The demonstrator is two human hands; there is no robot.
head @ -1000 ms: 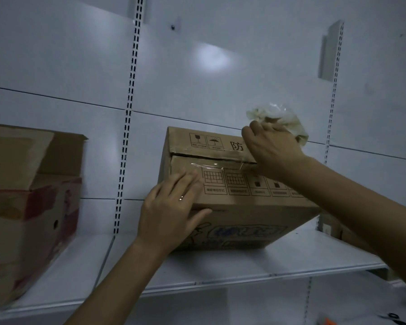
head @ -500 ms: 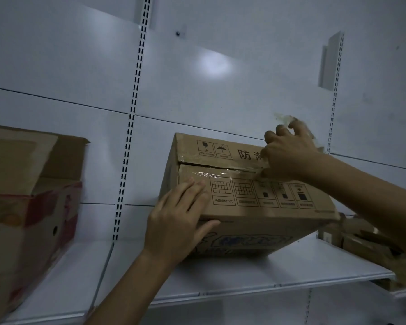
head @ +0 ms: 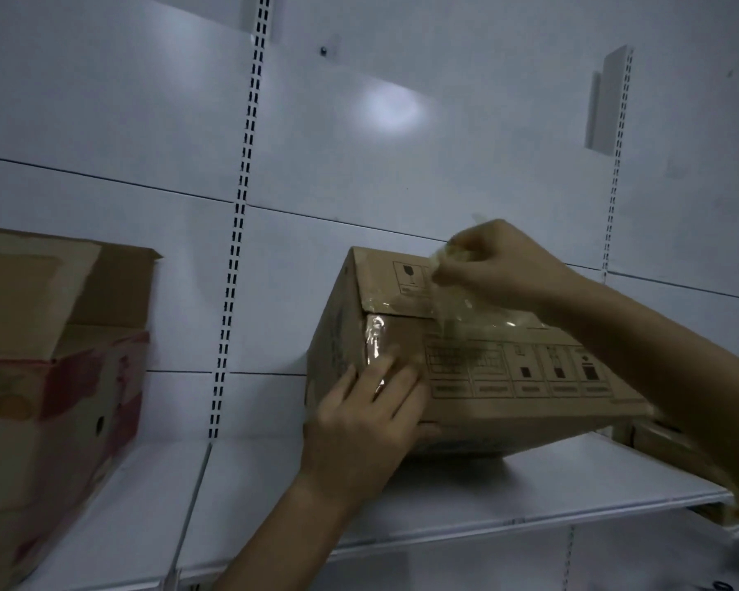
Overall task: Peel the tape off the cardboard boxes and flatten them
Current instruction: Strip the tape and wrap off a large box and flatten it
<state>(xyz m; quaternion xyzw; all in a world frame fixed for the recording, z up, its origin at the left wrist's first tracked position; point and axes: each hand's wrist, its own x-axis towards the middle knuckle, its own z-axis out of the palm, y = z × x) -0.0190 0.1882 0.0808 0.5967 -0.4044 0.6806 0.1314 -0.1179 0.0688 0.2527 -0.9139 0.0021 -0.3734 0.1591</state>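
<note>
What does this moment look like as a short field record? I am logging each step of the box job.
setting: white metal shelf against a slotted wall panel
box in work: brown cardboard box, tilted, one edge lifted off the shelf
tape: clear tape along the top seam, partly lifted
right hand: pinching a crumpled wad of peeled tape at the seam
left hand: pressed flat on the box front
other box: red-printed, flaps open, at the left
flattened yet: no
</note>
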